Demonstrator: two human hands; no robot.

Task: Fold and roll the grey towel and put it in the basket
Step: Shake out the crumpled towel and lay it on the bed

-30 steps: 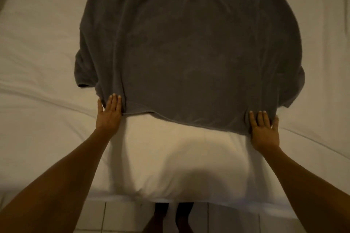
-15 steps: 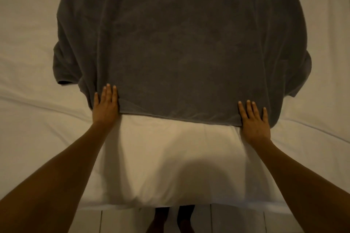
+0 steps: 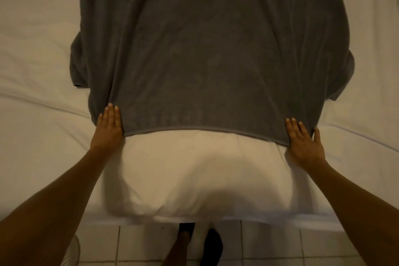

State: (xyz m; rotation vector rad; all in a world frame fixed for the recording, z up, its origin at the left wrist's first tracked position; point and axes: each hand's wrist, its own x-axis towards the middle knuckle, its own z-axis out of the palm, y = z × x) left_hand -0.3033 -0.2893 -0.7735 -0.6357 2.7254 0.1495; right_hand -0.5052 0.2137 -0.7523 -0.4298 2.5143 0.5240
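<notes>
since the earlier frames the towel [image 3: 207, 49] fills more of the view and its far edge now runs off the top; its near hem sits lower in the picture, and both hands sit a little wider apart along it. the fold at the right side bunches much as before.

one grey towel lies spread on the white bed [image 3: 38, 67], near hem straight, side edges rumpled and tucked under. two hands: the left hand [image 3: 108, 127] lies flat with fingers straight and together, pressing the near left corner; the right hand [image 3: 303, 142] lies flat too, fingers straight, thumb apart, pressing the near right corner. neither grips anything. one white pillow [image 3: 194, 179] lies under the near hem at the bed's edge. two feet [image 3: 183, 242] stand on the tiled floor [image 3: 269, 246] below.
</notes>
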